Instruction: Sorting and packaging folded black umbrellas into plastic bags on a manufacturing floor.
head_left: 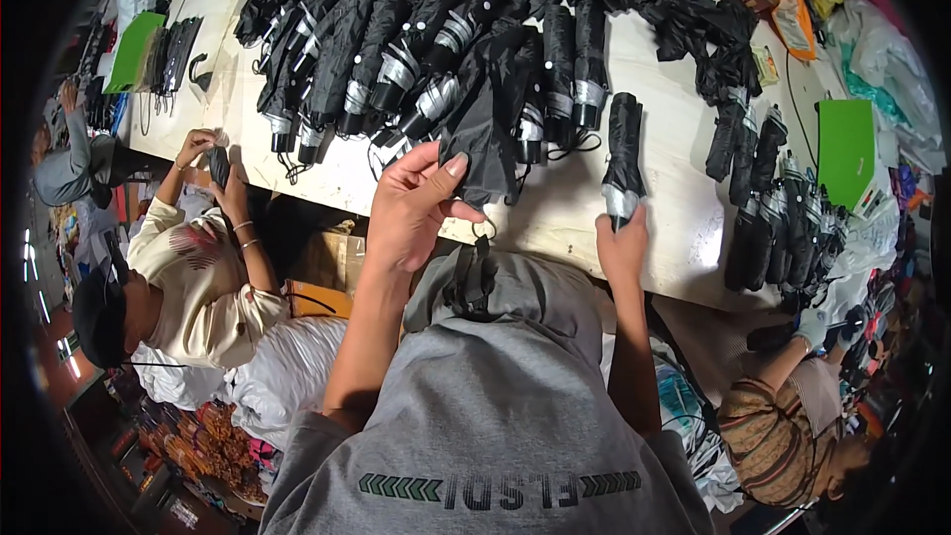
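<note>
My left hand (421, 203) pinches a loose black fabric sleeve (490, 119) between thumb and fingers, near the table's front edge. The sleeve hangs wide and flat, and a thin dark loop dangles by my fingertips. In my right hand (624, 243) is a folded black umbrella (623, 149), gripped at its handle end with a silvery band showing just above the fingers. It points away from me over the pale tabletop, apart from the sleeve. Just beyond my left hand lie several folded black umbrellas (371, 50) with silvery bands and wrist loops.
Black fabric is heaped along the table's (684, 238) far side. More umbrellas (783, 228) lie at the right, beside a green box (847, 154). A co-worker (198, 267) at the left handles a small dark item. Another person (792, 406) sits at the lower right.
</note>
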